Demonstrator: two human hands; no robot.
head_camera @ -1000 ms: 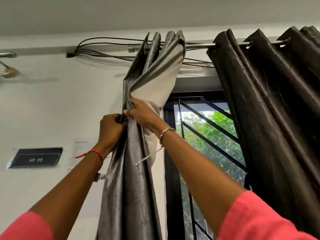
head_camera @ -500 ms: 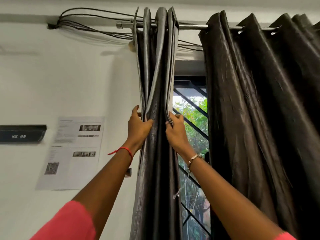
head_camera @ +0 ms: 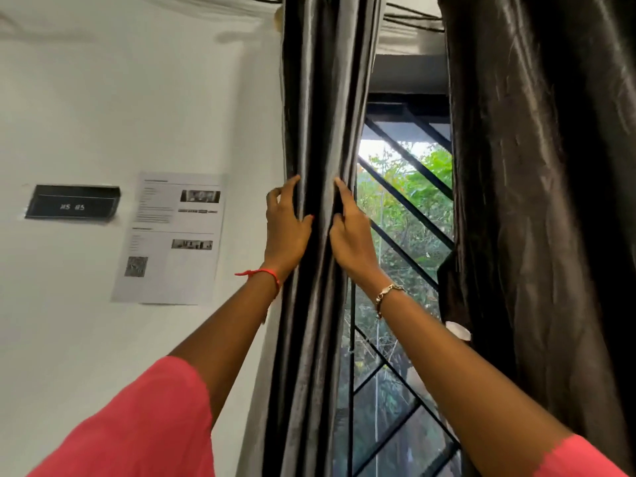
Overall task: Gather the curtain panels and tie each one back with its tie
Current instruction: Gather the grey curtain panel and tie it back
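Left of the window (head_camera: 406,187) | I see left hand (head_camera: 287,232) and right hand (head_camera: 351,235) gripping gathered left curtain (head_camera: 320,98) | no tie on; right curtain (head_camera: 537,166) loose

Office-like workroom, black labelled plate (head_camera: 73,202) on white wall (head_camera: 103,98), printed sheet (head_camera: 172,235) stuck beside it, grilled window (head_camera: 406,201)

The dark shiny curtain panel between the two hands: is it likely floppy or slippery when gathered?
Probably floppy: the dark shiny curtain panel hangs in long soft folds, bunched narrow between the left hand and right hand. Its glossy sheen suggests it may slide through a loose grip.
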